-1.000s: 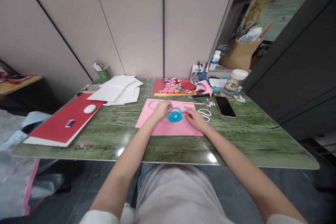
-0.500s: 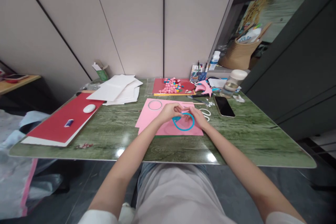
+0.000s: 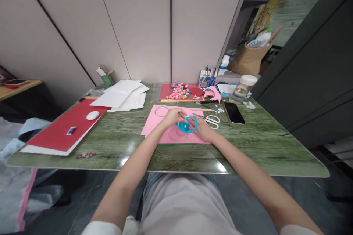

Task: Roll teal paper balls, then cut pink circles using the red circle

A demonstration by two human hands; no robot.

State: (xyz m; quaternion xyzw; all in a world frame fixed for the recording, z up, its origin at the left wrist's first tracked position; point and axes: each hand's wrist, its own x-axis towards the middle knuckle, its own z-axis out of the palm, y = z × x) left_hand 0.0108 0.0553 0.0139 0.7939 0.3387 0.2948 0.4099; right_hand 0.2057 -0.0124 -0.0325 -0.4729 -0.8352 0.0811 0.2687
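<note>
Over the pink sheets (image 3: 154,126), a blue ring (image 3: 196,124) is held up between my two hands. A darker blue part with a small pale spot shows inside its lower left; what that part is I cannot tell. My left hand (image 3: 175,116) pinches the ring's upper left edge with bent fingers. On the other side, my right hand (image 3: 203,130) is closed at the ring's right edge, fingertips partly behind it. White-handled scissors (image 3: 213,121) lie just beyond my right hand, their blades pointing left. A thin circle outline (image 3: 161,107) is at the pink sheet's upper left.
Farther back lie pink beads (image 3: 179,92) on a red sheet and a pink paper offcut (image 3: 213,93). A phone (image 3: 234,113) and a water bottle (image 3: 242,90) stand to the right. Left are white papers (image 3: 118,95) and a red sheet (image 3: 55,132) with a white oval object (image 3: 93,115).
The blue ring has shifted left and up and turned, so it looks smaller. My right hand has moved left and down, showing more of the scissors.
</note>
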